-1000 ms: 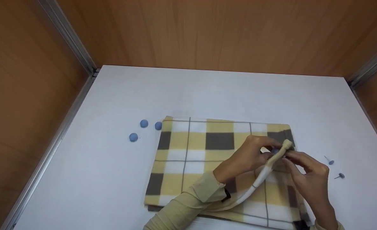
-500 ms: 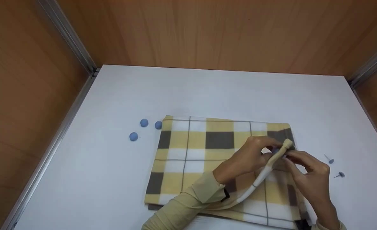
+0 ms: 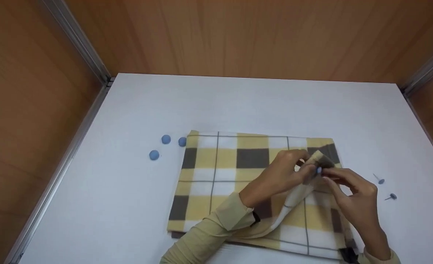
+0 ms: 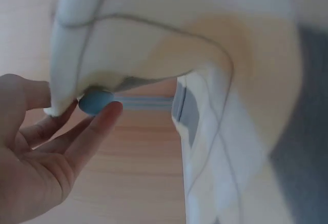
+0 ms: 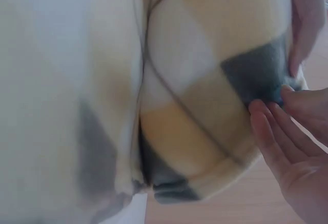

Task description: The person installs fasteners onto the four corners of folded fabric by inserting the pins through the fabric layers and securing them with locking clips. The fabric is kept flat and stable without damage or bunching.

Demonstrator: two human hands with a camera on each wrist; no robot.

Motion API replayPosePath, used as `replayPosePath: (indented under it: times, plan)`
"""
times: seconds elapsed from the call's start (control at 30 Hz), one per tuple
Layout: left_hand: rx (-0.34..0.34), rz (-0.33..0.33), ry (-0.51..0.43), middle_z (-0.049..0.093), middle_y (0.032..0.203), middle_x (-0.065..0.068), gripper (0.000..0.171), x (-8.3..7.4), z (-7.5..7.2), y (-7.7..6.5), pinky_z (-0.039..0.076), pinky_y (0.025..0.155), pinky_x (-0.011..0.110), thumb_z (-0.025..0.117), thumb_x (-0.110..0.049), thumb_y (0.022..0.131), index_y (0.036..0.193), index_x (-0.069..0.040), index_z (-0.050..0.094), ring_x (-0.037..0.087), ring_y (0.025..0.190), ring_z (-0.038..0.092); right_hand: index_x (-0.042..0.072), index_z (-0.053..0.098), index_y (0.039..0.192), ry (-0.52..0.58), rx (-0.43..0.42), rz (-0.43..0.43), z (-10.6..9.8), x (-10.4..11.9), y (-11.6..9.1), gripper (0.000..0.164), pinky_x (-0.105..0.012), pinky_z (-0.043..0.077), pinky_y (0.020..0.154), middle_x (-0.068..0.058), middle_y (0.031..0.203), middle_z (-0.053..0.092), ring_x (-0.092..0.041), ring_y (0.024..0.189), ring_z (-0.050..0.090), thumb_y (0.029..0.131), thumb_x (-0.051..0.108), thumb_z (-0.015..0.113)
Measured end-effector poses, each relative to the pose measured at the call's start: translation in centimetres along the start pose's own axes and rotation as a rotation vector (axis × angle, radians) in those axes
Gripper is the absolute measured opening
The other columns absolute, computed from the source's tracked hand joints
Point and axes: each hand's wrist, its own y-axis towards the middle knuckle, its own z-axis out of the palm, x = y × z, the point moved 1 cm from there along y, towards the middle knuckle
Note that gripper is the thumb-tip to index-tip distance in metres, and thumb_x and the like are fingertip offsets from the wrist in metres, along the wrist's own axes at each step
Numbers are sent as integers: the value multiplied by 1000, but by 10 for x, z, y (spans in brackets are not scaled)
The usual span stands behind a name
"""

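Our left hand (image 3: pixel 275 179) pinched a raised corner of the plaid cloth (image 3: pixel 254 158), its fingers holding a blue disc (image 4: pixel 96 102) against the fabric. Our right hand (image 3: pixel 359 200) gripped that same corner, fingertips on a dark check; whether anything else lay between them, we could not tell. The cloth lay folded on the worktop (image 3: pixel 128 205), with three loose discs (image 3: pixel 166 139) to its left and two pins (image 3: pixel 381 181) to its right. Working that corner well seemed to us to call for pinching the layers flat, so no fold bunched beneath the disc, pressing squarely with thumb opposite fingers, and minding our fingertips against any point hidden in the fabric.
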Motion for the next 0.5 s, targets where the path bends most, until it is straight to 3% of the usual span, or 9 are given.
replayPosePath:
  times: [0.13,0.27,0.37,0.5]
  plan:
    - [-105,-103,-29,61,86,3,8,13,-20,-3,43,63,9,55,-14,86,82,-7,57,8,78,60,-4,66,89,-76,-11,36,-8,-6,-4,31,-13,46,65,-16,83,63,-12,76,60,63,-21,65]
    - [-187,-231,-58,61,83,4,8,34,-39,-11,45,56,11,56,-13,85,81,-6,59,8,73,60,1,67,89,-178,-9,119,-24,-26,-15,29,-9,43,61,-13,85,64,-5,78,58,65,-15,68]
    - [-226,-298,-11,62,81,4,10,49,-49,-17,45,53,14,56,-14,85,83,-6,61,8,68,60,4,68,90,-243,-14,209,-38,-46,-22,27,-7,42,57,-11,87,64,0,78,56,66,-9,70]
    - [-229,-382,90,62,79,2,13,65,-57,-25,45,50,16,56,-17,86,84,-7,62,6,63,57,6,68,91,-342,-22,339,-57,-66,-31,24,-5,40,55,-7,90,62,5,77,53,69,-1,71]
